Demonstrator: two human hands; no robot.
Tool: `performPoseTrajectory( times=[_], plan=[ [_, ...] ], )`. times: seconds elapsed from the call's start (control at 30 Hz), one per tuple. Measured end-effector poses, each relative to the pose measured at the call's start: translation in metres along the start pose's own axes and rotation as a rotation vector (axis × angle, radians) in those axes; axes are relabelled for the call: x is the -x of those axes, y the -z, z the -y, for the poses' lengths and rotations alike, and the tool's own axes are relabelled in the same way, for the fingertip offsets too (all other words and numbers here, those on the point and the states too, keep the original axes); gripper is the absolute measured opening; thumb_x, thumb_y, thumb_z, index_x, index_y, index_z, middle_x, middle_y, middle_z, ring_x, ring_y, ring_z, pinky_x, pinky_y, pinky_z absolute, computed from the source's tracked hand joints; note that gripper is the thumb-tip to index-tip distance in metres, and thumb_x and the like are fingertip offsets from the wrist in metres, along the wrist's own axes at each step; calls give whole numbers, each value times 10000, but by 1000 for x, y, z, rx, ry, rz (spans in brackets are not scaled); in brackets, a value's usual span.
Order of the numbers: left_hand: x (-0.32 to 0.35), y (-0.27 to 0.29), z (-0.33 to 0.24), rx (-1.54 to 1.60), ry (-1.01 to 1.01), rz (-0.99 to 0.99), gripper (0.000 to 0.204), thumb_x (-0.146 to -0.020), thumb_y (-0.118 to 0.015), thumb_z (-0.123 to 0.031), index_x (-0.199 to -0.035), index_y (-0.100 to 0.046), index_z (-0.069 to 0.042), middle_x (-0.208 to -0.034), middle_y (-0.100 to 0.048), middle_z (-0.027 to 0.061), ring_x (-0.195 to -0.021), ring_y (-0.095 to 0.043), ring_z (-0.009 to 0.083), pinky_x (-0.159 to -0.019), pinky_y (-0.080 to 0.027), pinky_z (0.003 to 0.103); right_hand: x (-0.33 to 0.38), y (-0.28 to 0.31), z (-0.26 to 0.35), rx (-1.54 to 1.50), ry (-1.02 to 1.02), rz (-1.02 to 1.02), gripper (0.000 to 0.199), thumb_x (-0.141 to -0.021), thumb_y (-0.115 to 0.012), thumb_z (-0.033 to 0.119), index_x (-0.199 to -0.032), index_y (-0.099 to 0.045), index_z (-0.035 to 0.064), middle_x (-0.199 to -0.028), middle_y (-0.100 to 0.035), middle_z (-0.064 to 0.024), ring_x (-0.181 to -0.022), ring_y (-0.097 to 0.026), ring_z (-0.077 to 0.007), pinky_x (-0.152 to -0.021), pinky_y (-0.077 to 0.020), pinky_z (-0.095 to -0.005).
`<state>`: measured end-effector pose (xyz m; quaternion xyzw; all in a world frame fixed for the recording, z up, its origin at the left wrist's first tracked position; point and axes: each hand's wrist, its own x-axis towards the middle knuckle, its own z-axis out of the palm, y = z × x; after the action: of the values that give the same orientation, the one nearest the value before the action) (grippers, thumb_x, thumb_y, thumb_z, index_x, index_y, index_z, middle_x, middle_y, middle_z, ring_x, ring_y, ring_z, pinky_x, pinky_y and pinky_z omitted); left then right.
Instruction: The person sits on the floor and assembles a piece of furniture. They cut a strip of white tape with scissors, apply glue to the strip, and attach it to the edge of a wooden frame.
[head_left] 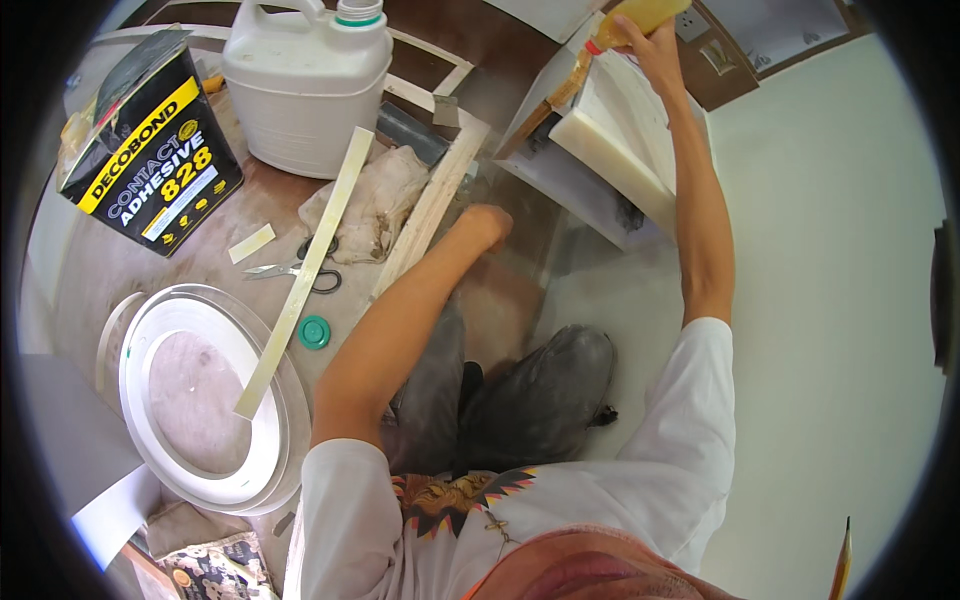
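Note:
At the top right, my right hand is wrapped round a yellow squeeze bottle. The bottle is tipped so its red tip points down and left, close to the brown edge of a white box-like panel piece. I cannot tell if the tip touches that edge. My left hand is closed beside a long pale timber strip, left of the panel piece. Its curled fingers hide whatever may be inside.
Left of me, a worktop holds a black can with a yellow band, a white jug, scissors, a rag, a green cap and a coiled white strip. A pale strip lies over the coil. A wall stands right.

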<state>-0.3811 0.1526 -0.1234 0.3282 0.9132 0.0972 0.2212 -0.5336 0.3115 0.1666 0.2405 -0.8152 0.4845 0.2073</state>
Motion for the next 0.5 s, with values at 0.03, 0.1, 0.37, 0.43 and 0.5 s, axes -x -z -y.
performPoseTrajectory(
  times=[0.03, 0.1, 0.37, 0.43, 0.5],
  plan=[
    [0, -1, 5, 19, 24, -13, 285, -765, -802, -142, -1039, -804, -62, -1105, -772, 141, -1043, -744, 313, -864, -599, 445, 3, -3, 5, -11, 12, 33, 510, -943, -731, 149, -1347, -444, 28, -1081, -645, -88, -913, -677, -178, -786, -593, -341],
    [5, -1, 2, 65, 49, -26, 287, -757, -798, -127, -1036, -804, -59, -1103, -771, 146, -1045, -745, 306, -864, -599, 443, 16, -1, 16, -17, 16, 93, 485, -946, -727, 156, -1331, -461, 28, -1079, -643, -87, -897, -684, -172, -767, -598, -339],
    [7, 10, 0, -18, 58, 58, 289, -757, -800, -122, -1040, -806, -63, -1120, -769, 141, -1055, -744, 296, -869, -600, 436, -14, 12, -15, 364, 217, -98, 488, -941, -727, 158, -1331, -478, 5, -1069, -680, -110, -944, -693, -223, -806, -596, -358],
    [2, 10, 0, -13, 52, 63, 296, -756, -801, -123, -1046, -805, -63, -1125, -768, 141, -1064, -740, 295, -876, -599, 434, -20, 20, -20, 314, 179, -99, 522, -934, -735, 169, -1349, -466, 1, -1055, -680, -111, -941, -692, -224, -794, -598, -358],
    [2, 9, 2, -2, 42, 66, 305, -753, -797, -118, -1052, -802, -61, -1134, -766, 142, -1080, -735, 295, -886, -597, 431, -21, 12, -20, 123, 145, -9, 565, -926, -746, 187, -1369, -448, 1, -1035, -676, -111, -923, -694, -218, -762, -603, -357]
  ],
)
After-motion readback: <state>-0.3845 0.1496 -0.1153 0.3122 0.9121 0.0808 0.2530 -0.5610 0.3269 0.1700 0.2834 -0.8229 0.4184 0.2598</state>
